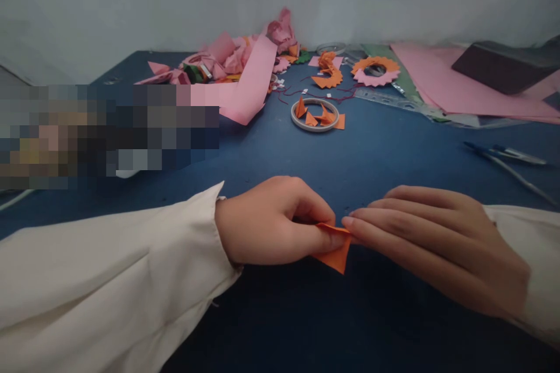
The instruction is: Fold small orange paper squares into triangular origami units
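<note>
Between my two hands is a small folded piece of orange paper [339, 261], held a little above the blue table. My left hand [275, 224] pinches it, with the thumb flat on the near face and the index finger curled behind the top edge. From the other side, my right hand [437, 239] reaches in with its fingers pressed together. Its fingertips meet the paper's upper right corner, while its thumb is mostly hidden beneath. Beyond my hands lies a grey ring [294, 118], like a tape roll, with several small folded orange pieces [325, 116] inside it.
Crumpled and rolled pink paper [251, 78] is heaped at the back. An orange and pink paper wreath [376, 71] lies right of centre. Pink sheets [437, 87], a clear ruler [394, 99], a dark box [503, 67] and pens [520, 155] lie rightward. A blurred patch covers the left.
</note>
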Motion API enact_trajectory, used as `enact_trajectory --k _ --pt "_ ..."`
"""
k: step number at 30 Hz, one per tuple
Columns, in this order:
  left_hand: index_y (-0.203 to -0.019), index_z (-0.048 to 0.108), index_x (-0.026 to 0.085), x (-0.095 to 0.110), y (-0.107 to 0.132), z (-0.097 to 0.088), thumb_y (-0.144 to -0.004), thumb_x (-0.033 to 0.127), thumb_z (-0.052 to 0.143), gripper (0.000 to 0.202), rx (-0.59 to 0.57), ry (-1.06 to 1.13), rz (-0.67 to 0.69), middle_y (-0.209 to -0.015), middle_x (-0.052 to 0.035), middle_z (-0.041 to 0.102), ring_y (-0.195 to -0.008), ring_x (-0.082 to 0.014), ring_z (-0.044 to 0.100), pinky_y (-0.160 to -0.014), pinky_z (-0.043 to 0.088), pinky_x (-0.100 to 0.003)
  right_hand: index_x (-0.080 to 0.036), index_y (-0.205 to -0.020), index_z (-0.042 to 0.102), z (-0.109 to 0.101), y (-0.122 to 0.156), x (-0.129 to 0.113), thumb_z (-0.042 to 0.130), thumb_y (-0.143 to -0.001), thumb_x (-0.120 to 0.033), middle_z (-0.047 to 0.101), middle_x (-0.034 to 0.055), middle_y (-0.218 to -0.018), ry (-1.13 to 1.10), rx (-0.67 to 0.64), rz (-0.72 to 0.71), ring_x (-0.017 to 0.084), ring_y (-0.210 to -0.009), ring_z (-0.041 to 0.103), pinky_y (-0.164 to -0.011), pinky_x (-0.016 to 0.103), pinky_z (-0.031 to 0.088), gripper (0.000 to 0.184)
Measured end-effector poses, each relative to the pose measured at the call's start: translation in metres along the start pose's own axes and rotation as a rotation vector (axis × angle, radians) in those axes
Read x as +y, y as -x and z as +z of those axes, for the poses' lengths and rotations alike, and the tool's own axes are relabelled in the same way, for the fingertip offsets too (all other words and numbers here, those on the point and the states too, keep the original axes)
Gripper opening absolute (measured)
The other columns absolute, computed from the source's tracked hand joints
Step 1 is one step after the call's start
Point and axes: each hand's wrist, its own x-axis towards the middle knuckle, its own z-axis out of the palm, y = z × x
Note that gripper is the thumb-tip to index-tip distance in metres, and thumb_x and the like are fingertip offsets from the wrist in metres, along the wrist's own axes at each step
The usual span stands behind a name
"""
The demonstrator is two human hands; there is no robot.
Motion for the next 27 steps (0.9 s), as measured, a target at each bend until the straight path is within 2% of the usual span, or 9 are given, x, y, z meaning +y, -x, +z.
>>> enact_trajectory --k 11,16,18,22,24,27 --pt "-0.064 0.058 0.011 -0.004 0.001 0.002 -0.081 0.02 0.05 0.021 0.07 0.22 0.049 -0.058 0.0033 0.052 -0.059 -0.008 0.047 -0.056 0.034 -0.019 -0.008 -0.107 0.056 0.007 0.003 0.007 0.035 -0.094 -0.013 0.067 0.008 -0.091 -0.016 0.066 0.008 0.016 -0.083 0.061 -0.072 0.034 0.046 0.026" --pt "-0.069 0.058 0.01 -0.007 0.001 0.001 -0.08 0.018 0.053 0.015 0.058 0.361 0.039 -0.061 0.004 0.05 -0.06 -0.0063 0.044 -0.057 0.035 -0.017 -0.009 -0.097 0.058 0.008 -0.007 0.011 0.058 -0.084 -0.014 0.067 0.0061 -0.078 -0.047 0.109 0.023 0.013 -0.07 0.062 -0.063 0.028 0.05 0.014" --pt "-0.07 0.059 0.009 -0.007 0.0 0.002 -0.08 0.018 0.054 0.014 0.058 0.382 0.019 -0.062 0.0038 0.051 -0.061 -0.0061 0.044 -0.057 0.035 -0.016 -0.01 -0.093 0.058 0.008 -0.011 0.012 0.061 -0.083 -0.015 0.067 0.0054 -0.074 -0.046 0.134 0.025 0.012 -0.064 0.061 -0.059 0.026 0.05 0.012" --pt "-0.066 0.06 0.01 -0.006 0.0 0.002 -0.078 0.018 0.054 0.016 0.059 0.349 0.006 -0.06 0.0032 0.053 -0.06 -0.0071 0.045 -0.057 0.036 -0.018 -0.01 -0.104 0.056 0.006 -0.009 0.013 0.057 -0.084 -0.013 0.068 0.0055 -0.08 -0.073 0.117 0.018 0.013 -0.067 0.061 -0.061 0.028 0.05 0.02" --pt "-0.063 0.06 0.011 -0.005 0.0 0.001 -0.077 0.018 0.055 0.016 0.06 0.328 0.019 -0.058 0.0034 0.053 -0.058 -0.0074 0.045 -0.056 0.035 -0.018 -0.012 -0.109 0.054 0.004 -0.006 0.012 0.047 -0.089 -0.013 0.067 0.006 -0.084 -0.082 0.082 -0.012 0.015 -0.071 0.061 -0.063 0.031 0.05 0.022" --pt "-0.063 0.058 0.011 -0.003 0.001 0.002 -0.075 0.018 0.057 0.014 0.086 0.314 0.03 -0.057 0.0043 0.05 -0.057 -0.0071 0.044 -0.054 0.033 -0.018 -0.014 -0.108 0.055 0.001 -0.002 0.01 0.035 -0.093 -0.012 0.067 0.0072 -0.087 -0.053 0.034 -0.019 0.017 -0.075 0.061 -0.064 0.034 0.047 0.025"
